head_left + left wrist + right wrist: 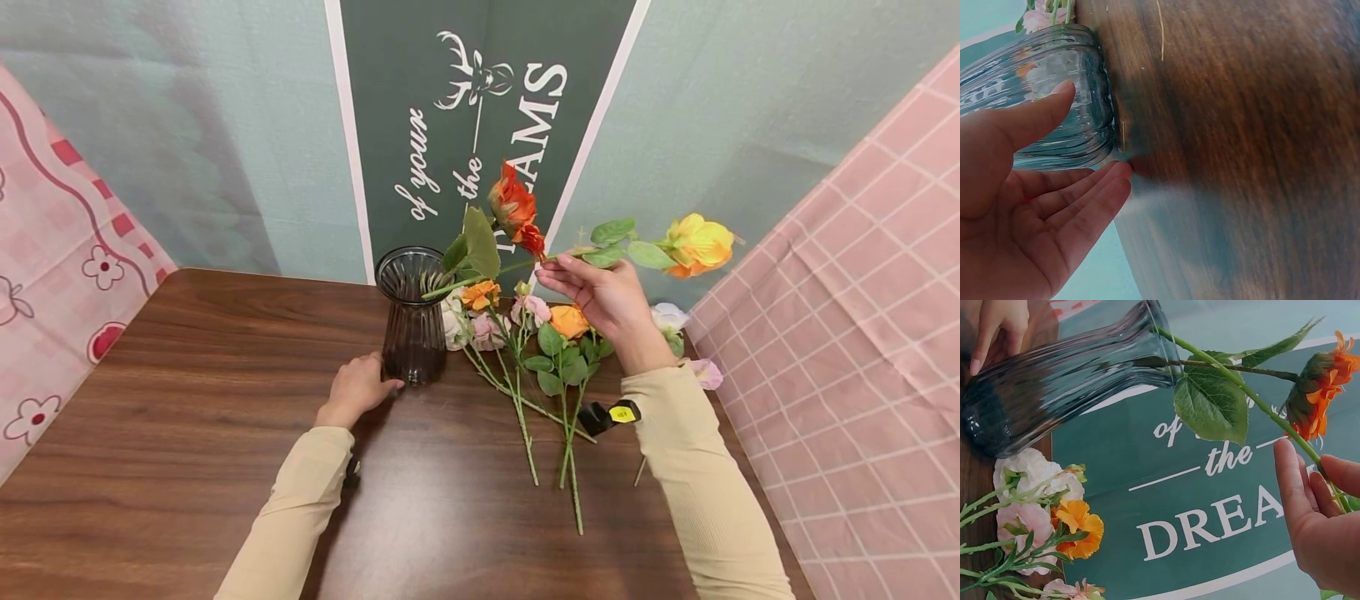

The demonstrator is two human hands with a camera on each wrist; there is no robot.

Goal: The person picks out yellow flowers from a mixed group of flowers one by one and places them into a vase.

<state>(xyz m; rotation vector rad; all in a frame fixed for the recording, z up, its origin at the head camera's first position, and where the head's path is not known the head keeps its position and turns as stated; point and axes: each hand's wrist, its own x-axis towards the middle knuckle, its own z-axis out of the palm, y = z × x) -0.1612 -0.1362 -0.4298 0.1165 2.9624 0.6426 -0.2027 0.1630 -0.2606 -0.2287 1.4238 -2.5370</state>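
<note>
A ribbed dark glass vase (415,333) stands upright on the table, holding an orange-red flower (513,200) with broad green leaves. My left hand (360,387) is at the vase's foot, thumb and fairly straight fingers spread on either side of its lower wall (1085,94). With thumb and fingers, my right hand (600,300) pinches the green stem (1254,409) of a yellow flower (699,245). That stem slants leftward, its cut end at the vase's mouth (1163,344), while the yellow bloom points right, beyond the hand.
Several cut flowers lie right of the vase, among them a small orange one (480,294), pink ones (531,310) and an orange rose (570,321). A white bloom (669,317) and a pale pink one (707,374) lie by the pink tiled side panel (840,333). A printed cloth (480,125) hangs behind.
</note>
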